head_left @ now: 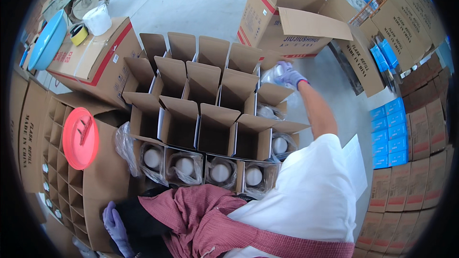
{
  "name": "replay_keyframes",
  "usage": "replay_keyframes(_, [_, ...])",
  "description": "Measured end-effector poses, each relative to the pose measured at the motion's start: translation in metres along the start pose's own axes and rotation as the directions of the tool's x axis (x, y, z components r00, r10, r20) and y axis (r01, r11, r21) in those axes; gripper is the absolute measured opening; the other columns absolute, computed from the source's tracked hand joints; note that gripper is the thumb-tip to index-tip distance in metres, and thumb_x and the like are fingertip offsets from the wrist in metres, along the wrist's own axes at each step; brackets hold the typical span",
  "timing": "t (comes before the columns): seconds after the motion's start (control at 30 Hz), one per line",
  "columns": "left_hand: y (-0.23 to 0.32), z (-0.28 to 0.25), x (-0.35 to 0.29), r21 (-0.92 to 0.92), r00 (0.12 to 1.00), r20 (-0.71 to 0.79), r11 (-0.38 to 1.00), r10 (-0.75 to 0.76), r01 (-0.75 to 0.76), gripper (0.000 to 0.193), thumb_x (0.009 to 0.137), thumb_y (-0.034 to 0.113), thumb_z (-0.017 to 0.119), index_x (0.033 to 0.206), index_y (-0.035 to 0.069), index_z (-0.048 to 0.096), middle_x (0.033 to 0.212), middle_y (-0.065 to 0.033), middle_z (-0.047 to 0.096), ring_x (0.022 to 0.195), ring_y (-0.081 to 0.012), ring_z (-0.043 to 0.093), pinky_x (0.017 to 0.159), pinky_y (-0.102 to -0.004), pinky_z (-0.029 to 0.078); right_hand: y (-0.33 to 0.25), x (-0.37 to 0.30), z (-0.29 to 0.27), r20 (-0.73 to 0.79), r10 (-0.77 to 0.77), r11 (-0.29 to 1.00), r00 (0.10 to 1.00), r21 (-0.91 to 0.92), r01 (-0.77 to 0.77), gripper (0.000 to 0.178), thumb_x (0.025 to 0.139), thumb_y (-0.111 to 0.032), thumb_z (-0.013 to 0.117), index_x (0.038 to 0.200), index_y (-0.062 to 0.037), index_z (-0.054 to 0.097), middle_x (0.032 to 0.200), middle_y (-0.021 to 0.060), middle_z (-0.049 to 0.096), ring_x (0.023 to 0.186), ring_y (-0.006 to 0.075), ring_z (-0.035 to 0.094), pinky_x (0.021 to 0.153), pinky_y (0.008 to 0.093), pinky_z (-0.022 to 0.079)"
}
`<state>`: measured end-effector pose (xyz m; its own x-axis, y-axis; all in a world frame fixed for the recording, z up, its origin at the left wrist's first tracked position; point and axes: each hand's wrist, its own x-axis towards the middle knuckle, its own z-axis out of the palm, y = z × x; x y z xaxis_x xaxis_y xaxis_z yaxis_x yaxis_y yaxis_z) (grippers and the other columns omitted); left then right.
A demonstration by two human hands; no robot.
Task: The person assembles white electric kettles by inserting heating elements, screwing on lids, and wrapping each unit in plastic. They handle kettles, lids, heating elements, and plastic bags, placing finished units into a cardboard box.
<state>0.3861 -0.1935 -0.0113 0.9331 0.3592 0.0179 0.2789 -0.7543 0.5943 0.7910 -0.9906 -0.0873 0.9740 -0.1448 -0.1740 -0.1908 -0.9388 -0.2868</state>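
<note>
My right hand [290,75], in a thin purple glove, reaches to the far right of the grouped small boxes. It is closed on a plastic-wrapped white item [271,74] at the opening of a box there; the item's kind is unclear. My left hand [116,228], gloved alike, rests low at the left by my dark-clothed leg, its fingers stretched out and holding nothing. Between them stand rows of small cardboard boxes [180,123] with raised flaps. Those nearest me and along the right side hold white round-topped items [220,173] in clear plastic bags.
At the left, a red plastic dish [80,138] lies on a divided carton [57,162]. Behind it, a large carton [103,62] carries a blue basin [48,40], yellow tape roll [79,34] and white tub [97,19]. A large open carton [291,33] stands beyond; blue boxes [388,134] are stacked right.
</note>
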Motion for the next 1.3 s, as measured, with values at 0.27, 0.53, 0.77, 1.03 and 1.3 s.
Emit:
replay_keyframes(0.27, [0.029,-0.041,-0.052,0.116,0.95,-0.295,0.984,-0.097,0.136,0.03,0.099,0.011,0.053,0.125,0.003,0.066,0.128,-0.0143,0.065,0.128,-0.0307,0.054,0.111,-0.0406,0.039,-0.153,-0.023,-0.04,0.231,-0.188,0.975,0.955,0.157,0.155,0.055,0.096,-0.027,0.06,0.142,0.0021,0.05,0.13,0.0142,0.063,0.103,0.0224,0.064,0.091,0.0378,0.051])
replay_keyframes(0.53, [-0.145,-0.111,-0.199,-0.263,0.541,-0.732,0.904,-0.414,0.336,0.031,0.099,0.014,0.055,0.125,-0.001,0.064,0.122,-0.0124,0.067,0.116,-0.0224,0.061,0.102,-0.0332,0.045,-0.409,-0.267,0.032,-0.189,-0.893,0.321,0.409,0.37,0.872,0.039,0.095,-0.007,0.055,0.134,0.0032,0.056,0.135,0.0166,0.058,0.128,0.0295,0.053,0.11,0.0394,0.039])
replay_keyframes(0.77, [-0.335,-0.132,-0.28,-0.423,0.122,-0.775,0.653,-0.62,0.629,0.056,0.089,0.029,0.065,0.134,-0.003,0.054,0.127,-0.0234,0.061,0.115,-0.034,0.06,0.102,-0.0386,0.046,-0.565,-0.401,0.127,0.041,-0.999,0.054,0.036,0.658,0.751,0.038,0.085,-0.001,0.058,0.123,0.0023,0.061,0.123,0.0213,0.062,0.116,0.0361,0.059,0.102,0.0411,0.046])
replay_keyframes(1.03, [-0.389,-0.217,-0.11,0.313,0.471,-0.773,0.392,-0.424,0.865,0.096,0.072,0.037,0.08,0.153,0.017,0.033,0.147,-0.0177,0.041,0.133,-0.0366,0.041,0.111,-0.0534,0.03,-0.696,-0.469,0.161,0.049,-0.994,-0.042,-0.098,0.659,0.751,0.04,0.083,-0.004,0.064,0.122,0.0014,0.063,0.124,0.021,0.063,0.114,0.0367,0.06,0.101,0.0422,0.047])
replay_keyframes(1.3, [-0.454,-0.247,-0.066,0.311,0.536,-0.758,0.517,-0.371,0.798,0.105,0.063,0.035,0.086,0.15,0.011,0.032,0.133,-0.0175,0.05,0.127,-0.0352,0.044,0.112,-0.0543,0.028,-0.81,-0.535,0.213,-0.098,-0.882,-0.402,-0.462,0.668,0.626,0.054,0.083,-0.013,0.071,0.134,0.0003,0.055,0.133,0.0217,0.056,0.123,0.0389,0.053,0.108,0.0447,0.041])
